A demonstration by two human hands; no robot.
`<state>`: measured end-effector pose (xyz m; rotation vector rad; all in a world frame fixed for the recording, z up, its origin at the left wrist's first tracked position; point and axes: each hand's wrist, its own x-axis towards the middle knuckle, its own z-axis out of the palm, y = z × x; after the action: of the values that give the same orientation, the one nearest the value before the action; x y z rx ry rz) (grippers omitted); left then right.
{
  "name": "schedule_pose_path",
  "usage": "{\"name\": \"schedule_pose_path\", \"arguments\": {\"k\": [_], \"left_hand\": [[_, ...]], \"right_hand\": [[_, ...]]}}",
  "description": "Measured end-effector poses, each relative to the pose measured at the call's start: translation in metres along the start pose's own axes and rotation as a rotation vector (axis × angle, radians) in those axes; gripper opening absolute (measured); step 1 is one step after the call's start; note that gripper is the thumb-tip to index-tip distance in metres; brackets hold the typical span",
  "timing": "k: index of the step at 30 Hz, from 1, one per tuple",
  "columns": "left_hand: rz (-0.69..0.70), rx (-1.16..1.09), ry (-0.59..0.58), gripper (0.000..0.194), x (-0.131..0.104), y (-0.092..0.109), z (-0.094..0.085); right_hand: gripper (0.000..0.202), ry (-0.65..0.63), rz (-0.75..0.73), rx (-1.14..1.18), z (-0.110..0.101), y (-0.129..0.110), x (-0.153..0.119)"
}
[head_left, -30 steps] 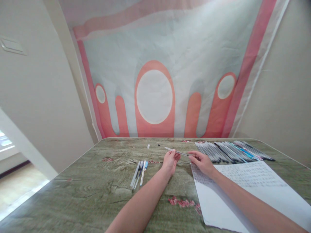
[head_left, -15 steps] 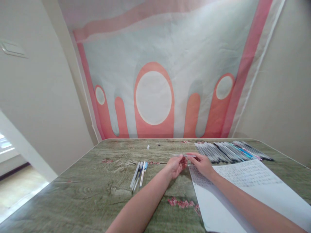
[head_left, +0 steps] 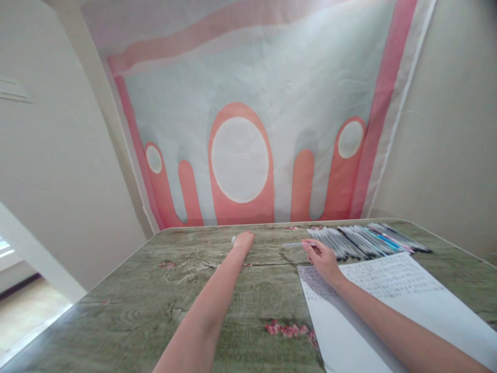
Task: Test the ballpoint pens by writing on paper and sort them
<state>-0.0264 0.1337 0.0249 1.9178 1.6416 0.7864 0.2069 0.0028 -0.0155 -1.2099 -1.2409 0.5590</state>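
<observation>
Right hand (head_left: 323, 260): fingers (head_left: 308, 249) pinched around pen (head_left: 292, 244).
Pen: extends toward 9 o'clock from those fingers.
Left hand (head_left: 244, 240): fingers hidden; cannot tell their state.

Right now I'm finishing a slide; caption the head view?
Right hand holds a pen near a row of pens and written-on paper.

Wood-grain tabletop (head_left: 128, 321), grey-green, bears printed pink blossom sprays (head_left: 287, 329). Far right: a close row of pens (head_left: 363, 242) lies side by side, mostly clear-barrelled, a few blue. Just nearer lies a white paper sheet (head_left: 411, 298), handwriting across its far part. Left of centre, far side: small whitish piece (head_left: 233, 240), unidentifiable
</observation>
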Motion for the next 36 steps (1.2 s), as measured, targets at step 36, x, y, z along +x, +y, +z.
{"name": "schedule_pose_path", "arguments": {"k": [36], "left_hand": [[-0.279,-1.730,-0.456,0.014,-0.114,0.058,0.087]], "right_hand": [[0.024,-0.173,-0.602,-0.346,0.003,-0.020,-0.013]]}}
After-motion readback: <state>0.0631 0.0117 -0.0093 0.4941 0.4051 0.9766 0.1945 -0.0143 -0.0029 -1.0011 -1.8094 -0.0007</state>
